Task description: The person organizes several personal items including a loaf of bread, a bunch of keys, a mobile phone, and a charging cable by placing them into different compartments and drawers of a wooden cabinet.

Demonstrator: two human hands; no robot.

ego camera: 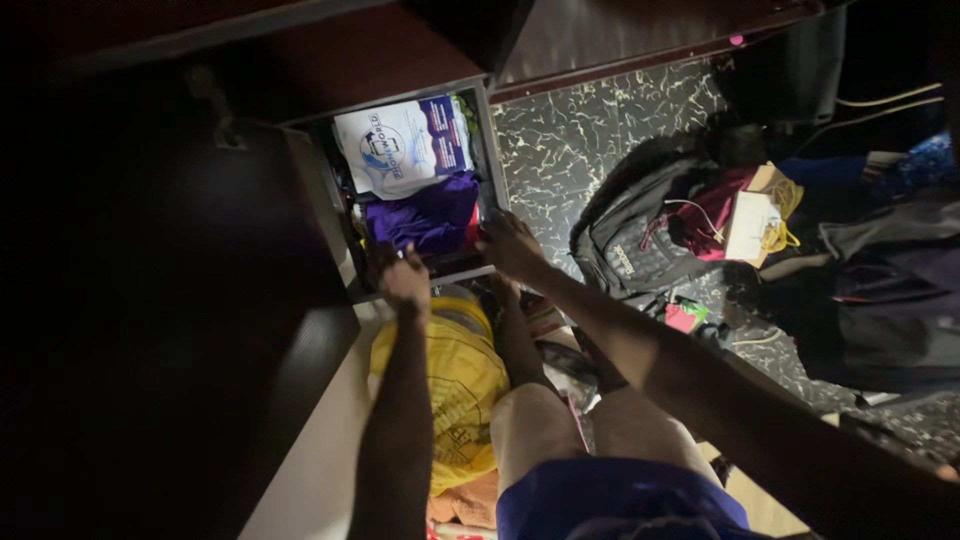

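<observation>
Drawer (487, 140) above dark marbled floor (570, 140)

Both arms are reaching forward and down, nearly straight. Left hand (405, 280) is sitting palm down, fingers curled, wrist in line with the forearm. Right hand (510, 245) is lying just to its right and slightly further out, fingers bent, forearm running in diagonally from lower right. Hands are staying apart, not touching. Grip state is hard to tell in the dim light.
</observation>
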